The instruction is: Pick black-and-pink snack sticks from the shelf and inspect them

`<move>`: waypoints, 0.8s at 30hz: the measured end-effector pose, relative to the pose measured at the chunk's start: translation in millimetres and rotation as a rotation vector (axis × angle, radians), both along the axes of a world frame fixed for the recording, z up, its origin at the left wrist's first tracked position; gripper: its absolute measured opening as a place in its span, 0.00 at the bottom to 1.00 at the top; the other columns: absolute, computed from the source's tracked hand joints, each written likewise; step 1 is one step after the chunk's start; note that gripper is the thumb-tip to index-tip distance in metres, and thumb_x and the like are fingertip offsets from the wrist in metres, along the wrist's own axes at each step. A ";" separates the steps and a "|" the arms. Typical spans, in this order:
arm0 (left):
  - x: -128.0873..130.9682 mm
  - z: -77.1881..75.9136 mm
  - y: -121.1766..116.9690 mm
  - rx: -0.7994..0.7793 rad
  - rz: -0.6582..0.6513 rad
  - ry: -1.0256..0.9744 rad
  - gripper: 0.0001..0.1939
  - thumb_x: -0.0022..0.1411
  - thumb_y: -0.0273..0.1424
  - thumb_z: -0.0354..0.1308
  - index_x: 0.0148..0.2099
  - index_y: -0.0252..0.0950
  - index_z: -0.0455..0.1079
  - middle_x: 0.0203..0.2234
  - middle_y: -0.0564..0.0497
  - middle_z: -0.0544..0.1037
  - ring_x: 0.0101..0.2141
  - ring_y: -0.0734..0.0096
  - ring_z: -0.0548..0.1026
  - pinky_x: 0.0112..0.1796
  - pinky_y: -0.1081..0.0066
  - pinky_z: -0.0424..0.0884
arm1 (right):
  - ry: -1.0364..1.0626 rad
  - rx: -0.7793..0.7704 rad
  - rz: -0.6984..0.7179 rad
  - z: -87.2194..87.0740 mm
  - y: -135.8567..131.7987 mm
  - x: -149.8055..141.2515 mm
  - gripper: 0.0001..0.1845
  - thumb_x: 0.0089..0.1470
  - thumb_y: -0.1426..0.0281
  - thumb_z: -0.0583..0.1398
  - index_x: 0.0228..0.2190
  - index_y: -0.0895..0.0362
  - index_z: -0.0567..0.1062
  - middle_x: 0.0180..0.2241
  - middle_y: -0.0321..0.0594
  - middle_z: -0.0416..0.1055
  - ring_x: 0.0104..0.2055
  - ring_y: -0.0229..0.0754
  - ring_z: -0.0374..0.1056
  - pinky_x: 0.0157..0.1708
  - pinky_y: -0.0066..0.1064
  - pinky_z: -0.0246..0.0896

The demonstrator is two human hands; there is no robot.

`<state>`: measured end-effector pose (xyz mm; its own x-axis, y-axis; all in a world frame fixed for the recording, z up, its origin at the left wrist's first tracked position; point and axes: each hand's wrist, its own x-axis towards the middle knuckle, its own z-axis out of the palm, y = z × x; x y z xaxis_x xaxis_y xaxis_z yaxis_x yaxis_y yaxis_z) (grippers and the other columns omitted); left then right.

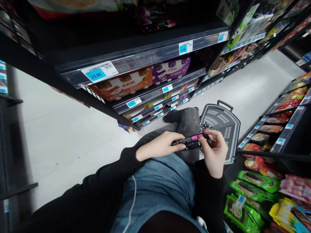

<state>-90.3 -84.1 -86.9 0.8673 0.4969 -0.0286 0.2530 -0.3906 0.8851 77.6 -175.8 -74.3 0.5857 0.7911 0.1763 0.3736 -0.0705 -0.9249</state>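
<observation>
A slim black packet with a pink patch (196, 137) is stretched between my two hands, above my bent knee. The fingers and thumb of my left hand (167, 144) close on its left end. At its right end, my right hand (215, 145) pinches it between thumb and fingers. Small white print runs along the packet, too fine to read, so its contents cannot be told. Beyond my right hand stands a grey shopping basket (234, 136) on the floor, partly hidden by that hand; some dark, patterned packaging (206, 127) shows inside it.
Ahead rises a black shelf (145, 53) with blue price tags, holding orange (136, 82) and purple (178, 68) multipacks. On the right are a rack with cup and tub foods (261, 138) and green snack packets (259, 181). White floor (60, 129) lies to the left. A white earphone cable (133, 200) hangs across my front.
</observation>
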 end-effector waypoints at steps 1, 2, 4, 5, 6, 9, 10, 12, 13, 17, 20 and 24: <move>2.5 -1.6 -1.9 -0.033 0.012 -0.011 0.15 0.64 0.39 0.53 0.41 0.32 0.73 0.29 0.53 0.74 0.30 0.75 0.70 0.33 0.77 0.61 | -0.004 -0.028 0.060 1.0 0.5 -2.5 0.08 0.48 0.69 0.63 0.33 0.57 0.74 0.28 0.34 0.71 0.29 0.34 0.66 0.29 0.25 0.60; 4.7 -2.8 -3.3 -0.062 0.027 -0.018 0.17 0.64 0.41 0.53 0.37 0.32 0.72 0.25 0.55 0.72 0.27 0.77 0.68 0.30 0.77 0.59 | -0.011 -0.054 0.116 2.0 0.8 -4.7 0.08 0.49 0.69 0.63 0.34 0.57 0.74 0.28 0.34 0.71 0.28 0.34 0.66 0.28 0.25 0.60; 7.4 -3.2 -4.6 -0.110 0.051 -0.020 0.18 0.62 0.43 0.54 0.32 0.31 0.70 0.20 0.58 0.66 0.24 0.79 0.63 0.26 0.77 0.55 | -0.018 -0.084 0.180 3.5 0.7 -7.0 0.08 0.50 0.70 0.62 0.35 0.56 0.74 0.28 0.34 0.72 0.28 0.34 0.67 0.28 0.25 0.61; 7.9 -2.3 -4.4 -0.130 0.055 -0.020 0.18 0.61 0.43 0.56 0.31 0.31 0.70 0.20 0.58 0.65 0.23 0.80 0.61 0.26 0.78 0.54 | -0.013 -0.082 0.178 4.0 0.5 -6.9 0.07 0.50 0.70 0.62 0.35 0.56 0.74 0.28 0.34 0.73 0.28 0.34 0.67 0.28 0.25 0.61; 7.6 -0.9 -3.8 -0.150 0.048 -0.019 0.17 0.60 0.42 0.57 0.31 0.31 0.70 0.20 0.58 0.66 0.23 0.81 0.61 0.25 0.78 0.54 | 0.002 -0.069 0.155 4.4 0.2 -5.9 0.07 0.49 0.70 0.63 0.34 0.56 0.74 0.28 0.34 0.73 0.28 0.34 0.68 0.27 0.25 0.62; 4.1 3.3 -0.9 -0.267 -0.023 0.009 0.14 0.58 0.39 0.60 0.36 0.31 0.72 0.22 0.57 0.72 0.24 0.80 0.67 0.26 0.79 0.59 | 0.068 0.005 0.017 5.2 -1.1 3.1 0.08 0.47 0.69 0.65 0.32 0.56 0.74 0.28 0.35 0.75 0.29 0.36 0.70 0.27 0.25 0.63; 2.5 3.6 0.0 -0.339 -0.060 0.018 0.13 0.58 0.38 0.60 0.37 0.32 0.72 0.23 0.55 0.74 0.25 0.78 0.71 0.27 0.80 0.62 | 0.079 0.035 -0.042 5.4 -1.7 7.9 0.09 0.46 0.68 0.66 0.32 0.57 0.75 0.27 0.35 0.75 0.29 0.36 0.70 0.27 0.26 0.63; -0.8 2.0 1.4 -0.517 -0.125 0.021 0.12 0.59 0.37 0.60 0.37 0.31 0.71 0.27 0.51 0.78 0.27 0.74 0.76 0.29 0.78 0.68 | 0.096 0.101 -0.140 5.4 -3.7 19.4 0.11 0.44 0.68 0.67 0.32 0.57 0.75 0.26 0.34 0.73 0.28 0.36 0.70 0.28 0.26 0.63; -2.2 0.5 2.1 -0.599 -0.145 0.014 0.12 0.59 0.37 0.60 0.37 0.31 0.70 0.29 0.48 0.79 0.27 0.73 0.77 0.30 0.77 0.71 | 0.113 0.132 -0.164 5.1 -5.2 25.4 0.13 0.43 0.68 0.68 0.33 0.57 0.75 0.25 0.34 0.72 0.28 0.36 0.70 0.28 0.27 0.63; -6.1 -2.6 6.8 -0.786 -0.194 -0.012 0.14 0.59 0.37 0.60 0.39 0.30 0.70 0.36 0.42 0.79 0.30 0.71 0.79 0.31 0.74 0.76 | 0.190 0.156 -0.112 0.8 -15.1 46.4 0.23 0.41 0.67 0.69 0.42 0.55 0.75 0.25 0.34 0.74 0.26 0.36 0.69 0.28 0.28 0.63; -8.8 0.0 11.8 -0.844 -0.273 -0.009 0.14 0.60 0.36 0.59 0.42 0.29 0.71 0.39 0.40 0.79 0.32 0.69 0.79 0.32 0.73 0.77 | 0.143 0.105 -0.096 -3.0 -25.2 56.1 0.18 0.42 0.66 0.68 0.38 0.56 0.78 0.26 0.37 0.75 0.26 0.37 0.70 0.28 0.29 0.64; -11.1 -2.3 15.6 -0.891 -0.315 -0.013 0.16 0.60 0.35 0.59 0.47 0.30 0.71 0.43 0.40 0.77 0.35 0.67 0.79 0.33 0.72 0.77 | 0.012 -0.063 -0.053 -0.9 -37.6 64.1 0.15 0.42 0.64 0.68 0.34 0.57 0.80 0.23 0.36 0.73 0.23 0.34 0.66 0.24 0.26 0.61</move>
<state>-101.3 -68.6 -89.2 0.9607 0.0394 -0.2747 0.2395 0.3822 0.8925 141.8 -213.4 -75.2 0.6289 0.7682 0.1196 0.3564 -0.1482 -0.9225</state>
